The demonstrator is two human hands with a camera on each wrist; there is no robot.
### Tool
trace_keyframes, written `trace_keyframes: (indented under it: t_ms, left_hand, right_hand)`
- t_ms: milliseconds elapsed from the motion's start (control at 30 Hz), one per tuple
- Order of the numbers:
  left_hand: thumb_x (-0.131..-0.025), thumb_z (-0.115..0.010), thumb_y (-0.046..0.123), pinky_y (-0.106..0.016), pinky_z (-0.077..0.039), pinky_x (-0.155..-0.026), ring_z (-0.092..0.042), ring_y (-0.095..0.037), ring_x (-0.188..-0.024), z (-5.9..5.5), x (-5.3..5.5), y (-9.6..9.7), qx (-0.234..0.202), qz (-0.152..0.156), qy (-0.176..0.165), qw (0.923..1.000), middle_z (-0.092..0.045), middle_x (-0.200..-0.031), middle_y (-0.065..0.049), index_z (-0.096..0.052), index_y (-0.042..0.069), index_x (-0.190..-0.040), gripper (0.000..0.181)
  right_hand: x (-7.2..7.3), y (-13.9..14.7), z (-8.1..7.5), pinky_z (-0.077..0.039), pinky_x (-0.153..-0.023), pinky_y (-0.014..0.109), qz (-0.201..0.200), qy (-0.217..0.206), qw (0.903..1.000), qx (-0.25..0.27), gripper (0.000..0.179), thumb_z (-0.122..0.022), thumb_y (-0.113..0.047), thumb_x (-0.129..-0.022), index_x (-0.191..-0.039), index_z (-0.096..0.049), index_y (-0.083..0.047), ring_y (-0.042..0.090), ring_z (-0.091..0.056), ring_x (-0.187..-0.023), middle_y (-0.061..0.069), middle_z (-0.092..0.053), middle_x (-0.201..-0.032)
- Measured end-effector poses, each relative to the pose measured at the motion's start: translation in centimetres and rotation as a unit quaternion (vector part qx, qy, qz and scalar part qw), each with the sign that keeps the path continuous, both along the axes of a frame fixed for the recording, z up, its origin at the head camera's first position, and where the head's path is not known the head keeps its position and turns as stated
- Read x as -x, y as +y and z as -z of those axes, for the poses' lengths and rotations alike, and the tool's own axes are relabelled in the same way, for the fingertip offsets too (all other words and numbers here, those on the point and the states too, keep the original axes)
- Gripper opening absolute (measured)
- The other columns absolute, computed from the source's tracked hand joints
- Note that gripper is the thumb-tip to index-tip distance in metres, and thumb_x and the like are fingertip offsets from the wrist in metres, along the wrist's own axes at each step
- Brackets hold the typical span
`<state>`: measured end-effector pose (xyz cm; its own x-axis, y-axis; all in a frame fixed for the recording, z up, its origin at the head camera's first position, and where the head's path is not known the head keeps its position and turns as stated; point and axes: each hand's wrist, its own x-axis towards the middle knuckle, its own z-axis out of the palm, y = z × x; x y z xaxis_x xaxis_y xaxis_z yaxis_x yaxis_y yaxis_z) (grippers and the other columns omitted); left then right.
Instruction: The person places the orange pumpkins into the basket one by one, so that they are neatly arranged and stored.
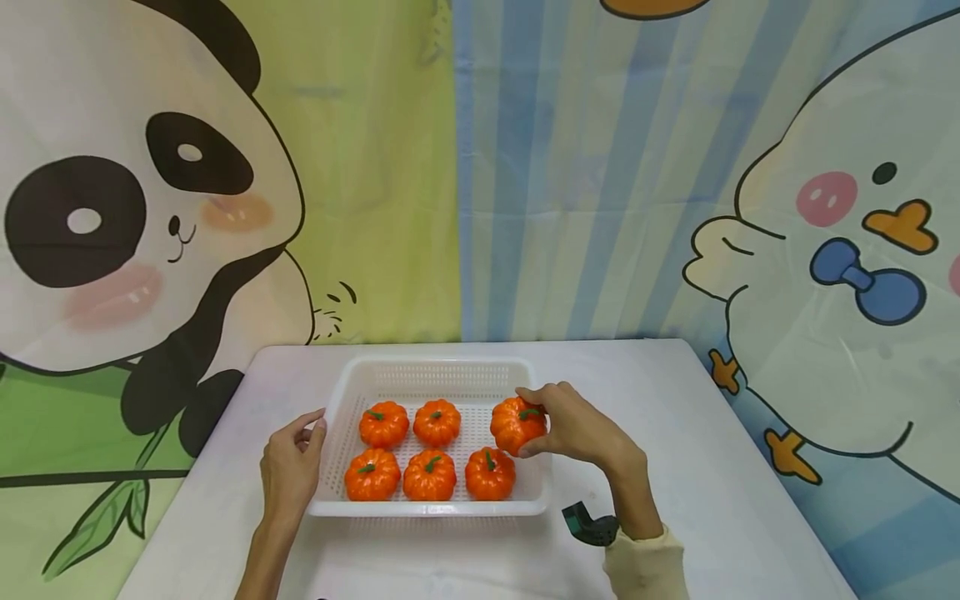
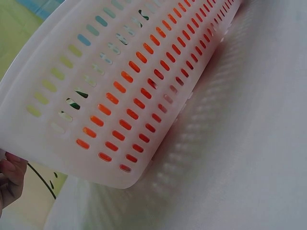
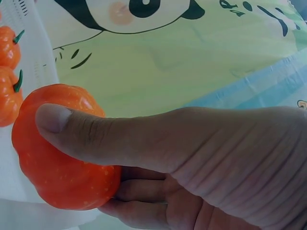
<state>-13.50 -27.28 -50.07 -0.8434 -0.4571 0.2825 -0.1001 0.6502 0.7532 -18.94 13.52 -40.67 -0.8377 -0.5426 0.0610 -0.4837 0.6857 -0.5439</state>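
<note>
A white perforated plastic basket (image 1: 427, 508) stands on the table with several small orange toy pumpkins with green stems inside, among them a front-right pumpkin (image 1: 490, 477). At the basket's right side my right hand (image 1: 581, 427) grips another pumpkin (image 1: 512, 427) between thumb and fingers, the thumb lying across it in the right wrist view. My left hand (image 1: 291, 467) holds the basket's left rim with bent fingers. In the left wrist view only its fingertips (image 2: 10, 177) show at the basket edge, and orange shows through the slots of the wall.
Under the basket lies a white-covered table (image 1: 720, 517). Behind it hangs a cloth backdrop with a printed panda (image 1: 225, 150) and a white bird (image 1: 840, 350). A dark wrist camera (image 1: 591, 527) sits by the right wrist, above a cream sleeve (image 1: 647, 567).
</note>
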Motion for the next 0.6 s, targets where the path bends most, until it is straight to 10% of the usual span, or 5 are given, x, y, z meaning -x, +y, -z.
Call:
trace_keyframes:
  t_ms: [600]
  left_hand:
    - [-0.109,-0.066,0.018,-0.026,-0.042,-0.057,-0.057,-0.018,-0.065,-0.1,-0.2,0.0,-0.007,0.005,-0.006,0.9999,-0.075,-0.089,-0.021,-0.075,0.001,-0.136,0.033]
  right_hand:
    - [1.5,-1.5,0.5,-0.061,-0.09,0.031,-0.054,0.002,0.9985,0.005,0.053,-0.101,-0.019,-0.078,-0.123,-0.077,-0.005,0.013,-0.065,-0.094,-0.003,-0.078,-0.104]
